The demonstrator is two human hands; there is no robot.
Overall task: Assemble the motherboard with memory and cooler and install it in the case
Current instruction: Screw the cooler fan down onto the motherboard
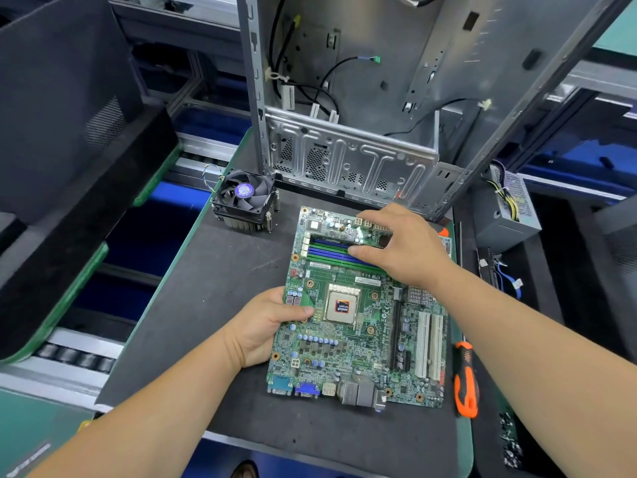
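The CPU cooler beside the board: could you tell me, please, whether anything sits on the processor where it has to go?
Nothing visible does. The processor lies bare in its socket. The left hand grips the motherboard's left edge, thumb just short of the socket, and the right hand is at the memory slots. The CPU cooler stands apart on the mat.

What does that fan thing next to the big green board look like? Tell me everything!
The cooler is a black square fan with curved blades and a purple round sticker in the middle. Under it sit thin grey metal fins, with screws at the corners. Thin coloured wires curl from its back. It stands upright on the dark mat, fan facing up, and nothing touches it.
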